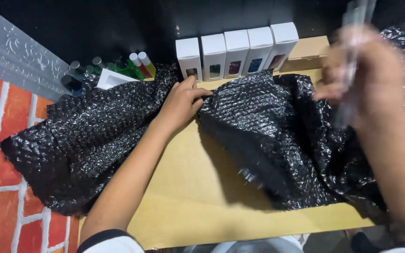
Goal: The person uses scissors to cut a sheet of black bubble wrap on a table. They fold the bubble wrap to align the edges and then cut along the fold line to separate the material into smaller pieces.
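Note:
A big sheet of black bubble wrap (268,140) lies crumpled across a tan cardboard surface (188,197). My left hand (181,103) pinches a fold of the wrap near its middle, just in front of the white boxes. My right hand (366,79) is raised at the right, blurred, gripping a thin clear tube-like object (355,28) that points upward.
Several white cartons with small windows (236,51) stand in a row at the back. Small bottles with coloured contents (137,65) and an open white carton (113,78) sit at back left. An orange brick-pattern surface (5,140) lies left.

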